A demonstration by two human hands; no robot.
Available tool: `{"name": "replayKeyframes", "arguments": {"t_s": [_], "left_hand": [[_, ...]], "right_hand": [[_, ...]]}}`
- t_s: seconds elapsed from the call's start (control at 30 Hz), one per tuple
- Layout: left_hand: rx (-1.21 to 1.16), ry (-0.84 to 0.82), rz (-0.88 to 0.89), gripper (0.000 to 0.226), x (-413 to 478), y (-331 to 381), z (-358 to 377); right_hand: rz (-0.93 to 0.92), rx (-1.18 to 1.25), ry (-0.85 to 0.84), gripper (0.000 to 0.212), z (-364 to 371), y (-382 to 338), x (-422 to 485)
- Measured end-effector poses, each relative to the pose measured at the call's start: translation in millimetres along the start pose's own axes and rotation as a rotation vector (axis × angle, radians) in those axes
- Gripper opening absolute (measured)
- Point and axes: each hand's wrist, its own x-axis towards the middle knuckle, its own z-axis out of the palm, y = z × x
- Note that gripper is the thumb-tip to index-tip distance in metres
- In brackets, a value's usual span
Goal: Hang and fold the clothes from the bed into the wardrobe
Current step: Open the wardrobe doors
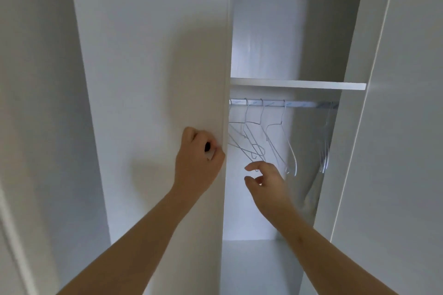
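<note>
I am noting the wardrobe shelf [297,84] bearing a white bundle [266,36] at its nine o'clock end; the rail [282,103] beneath is carrying wire hangers [275,143].

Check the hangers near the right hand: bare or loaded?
Bare: the wire hangers on the rail show only thin frames, with the wardrobe's back wall visible through them.

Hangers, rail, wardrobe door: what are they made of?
Hangers: thin bent wire, pale coating, likely metal. Rail: round tube with bright glints, probably polished metal. Door: flat white panel, smooth matte finish, likely laminated board; core not visible.
</note>
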Motion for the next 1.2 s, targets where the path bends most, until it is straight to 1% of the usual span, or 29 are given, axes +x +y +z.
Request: {"name": "replayKeyframes", "arguments": {"t_s": [0.17,0.23,0.3,0.53,0.6,0.7,0.73,0.8,0.9,1.1,1.2], "left_hand": [[-0.072,-0.011,-0.072,0.026,-25.5,14.8,-63.1],[-0.115,-0.006,-0.103,0.026,-36.5,19.3,-86.4],[-0.136,0.04,-0.14,0.026,-46.3,20.4,-108.3],[-0.129,0.225,-0.25,0.04,-67.7,1.1,-187.5],[-0.135,0.283,-0.287,0.039,-71.9,-7.4,-211.8],[-0.126,0.346,-0.353,0.031,-75.8,-26.0,-253.6],[-0.125,0.345,-0.376,0.028,-75.7,-29.2,-257.7],[-0.095,0.342,-0.408,0.025,-78.5,-44.5,-289.2],[-0.051,0.34,-0.435,0.024,-77.8,-57.9,-318.4],[0.037,0.191,-0.379,0.024,-75.6,-75.8,-352.1],[0.05,0.189,-0.365,0.019,-75.5,-79.0,-351.6]], "right_hand": [[-0.048,0.084,-0.132,0.02,27.1,-28.3,-28.2],[-0.065,0.13,-0.18,0.02,40.6,-43.2,-40.1],[-0.096,0.158,-0.217,0.021,53.5,-59.5,-51.1],[-0.173,0.179,-0.286,0.019,100.6,-108.5,-77.6],[-0.191,0.178,-0.301,0.019,117.2,-124.2,-87.4],[-0.208,0.196,-0.317,0.018,146.9,-151.0,-104.9],[-0.213,0.196,-0.322,0.018,150.0,-153.7,-107.4],[-0.209,0.201,-0.336,0.018,173.4,-174.9,-120.5],[-0.205,0.194,-0.344,0.018,194.3,-191.6,-134.7],[-0.172,0.143,-0.316,0.018,233.3,-222.1,-158.2],[-0.15,0.111,-0.299,0.018,243.1,-230.3,-166.0]]}}
